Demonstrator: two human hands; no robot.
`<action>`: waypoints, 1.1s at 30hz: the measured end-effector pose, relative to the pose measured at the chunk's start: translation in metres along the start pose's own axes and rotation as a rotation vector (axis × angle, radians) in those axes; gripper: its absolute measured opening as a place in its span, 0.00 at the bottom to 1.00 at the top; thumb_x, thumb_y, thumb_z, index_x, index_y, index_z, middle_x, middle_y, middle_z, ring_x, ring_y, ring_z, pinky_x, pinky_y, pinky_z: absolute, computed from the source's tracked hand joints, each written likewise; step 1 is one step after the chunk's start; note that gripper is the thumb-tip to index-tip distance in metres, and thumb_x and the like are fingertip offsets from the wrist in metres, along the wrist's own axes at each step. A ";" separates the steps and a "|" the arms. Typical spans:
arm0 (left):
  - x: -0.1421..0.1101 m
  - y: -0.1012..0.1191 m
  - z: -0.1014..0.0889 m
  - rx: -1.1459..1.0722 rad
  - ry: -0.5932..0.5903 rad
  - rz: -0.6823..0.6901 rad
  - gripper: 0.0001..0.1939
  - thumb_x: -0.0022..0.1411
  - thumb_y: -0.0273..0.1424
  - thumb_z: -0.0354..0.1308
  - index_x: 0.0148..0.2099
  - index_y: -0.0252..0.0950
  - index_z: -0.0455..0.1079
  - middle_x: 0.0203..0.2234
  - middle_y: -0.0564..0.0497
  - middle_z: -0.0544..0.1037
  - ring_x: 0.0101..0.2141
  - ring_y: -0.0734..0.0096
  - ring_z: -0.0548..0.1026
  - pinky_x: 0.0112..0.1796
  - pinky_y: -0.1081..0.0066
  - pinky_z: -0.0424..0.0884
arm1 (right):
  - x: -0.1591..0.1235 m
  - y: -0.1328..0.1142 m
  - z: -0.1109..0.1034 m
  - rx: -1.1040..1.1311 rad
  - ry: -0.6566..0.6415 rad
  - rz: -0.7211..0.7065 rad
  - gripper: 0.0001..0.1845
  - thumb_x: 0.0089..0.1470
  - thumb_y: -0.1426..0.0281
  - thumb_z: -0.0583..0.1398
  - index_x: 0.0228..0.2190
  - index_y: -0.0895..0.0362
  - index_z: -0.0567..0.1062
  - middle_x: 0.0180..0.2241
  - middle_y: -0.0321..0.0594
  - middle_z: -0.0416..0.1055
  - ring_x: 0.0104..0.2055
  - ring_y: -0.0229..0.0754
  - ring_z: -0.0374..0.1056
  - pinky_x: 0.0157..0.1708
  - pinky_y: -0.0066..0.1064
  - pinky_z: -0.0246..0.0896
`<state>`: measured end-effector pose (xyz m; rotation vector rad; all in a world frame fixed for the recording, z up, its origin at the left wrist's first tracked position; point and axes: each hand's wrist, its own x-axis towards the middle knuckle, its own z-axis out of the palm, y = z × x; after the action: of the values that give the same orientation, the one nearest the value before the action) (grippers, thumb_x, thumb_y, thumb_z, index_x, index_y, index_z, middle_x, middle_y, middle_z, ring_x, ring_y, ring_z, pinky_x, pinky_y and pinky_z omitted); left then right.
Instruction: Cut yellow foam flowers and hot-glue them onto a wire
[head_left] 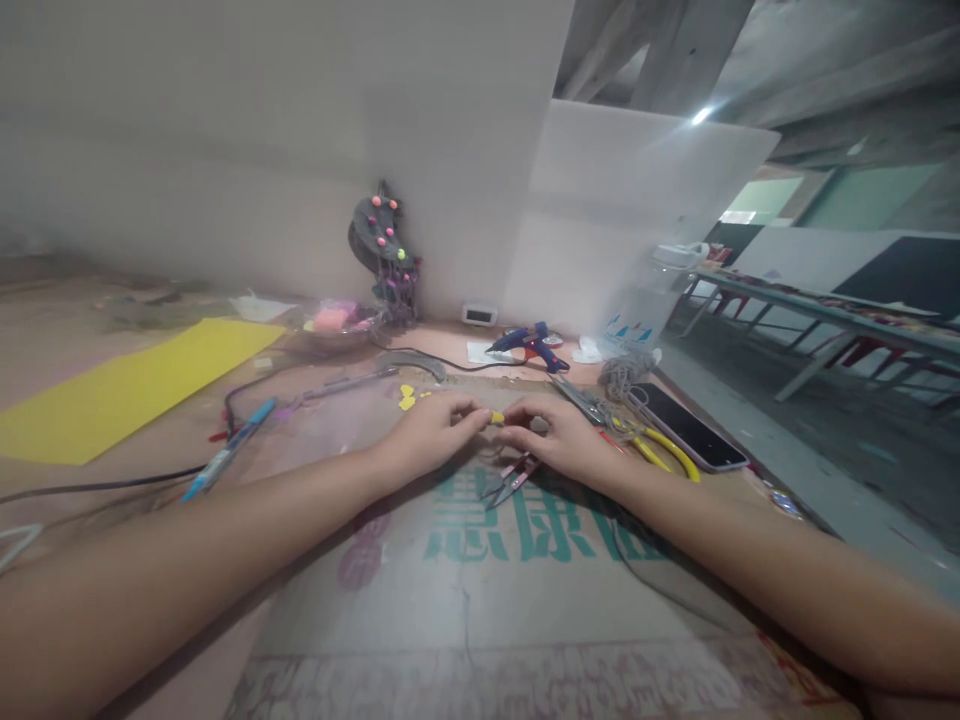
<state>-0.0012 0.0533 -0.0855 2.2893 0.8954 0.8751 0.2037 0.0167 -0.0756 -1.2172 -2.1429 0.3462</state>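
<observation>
My left hand (431, 432) and my right hand (555, 435) meet fingertip to fingertip over a flattened cardboard sheet (495, 590). Between them they pinch a small yellow piece (497, 417). Both hands have their fingers curled in. Small thread snips (510, 482) lie on the cardboard just below the right hand. A few yellow cut-outs (406, 397) lie beyond the left hand.
A yellow foam sheet (127, 385) lies at the left. A blue glue gun (529, 345), yellow-handled scissors (652, 445), a dark phone (686, 427), a blue pen (229, 450), cables and a grey ornament with coloured beads (386, 255) stand around. The table edge drops off at the right.
</observation>
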 end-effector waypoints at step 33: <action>0.001 -0.001 0.002 -0.126 0.071 -0.100 0.10 0.61 0.37 0.56 0.37 0.35 0.74 0.33 0.50 0.80 0.36 0.65 0.76 0.37 0.69 0.69 | 0.030 0.083 -0.058 -0.207 0.248 0.240 0.21 0.53 0.67 0.60 0.49 0.61 0.71 0.48 0.51 0.72 0.47 0.49 0.69 0.47 0.43 0.64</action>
<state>0.0006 0.0547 -0.0874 2.0999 0.9493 0.9456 0.2858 0.0815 -0.0618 -1.5545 -1.8584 0.0684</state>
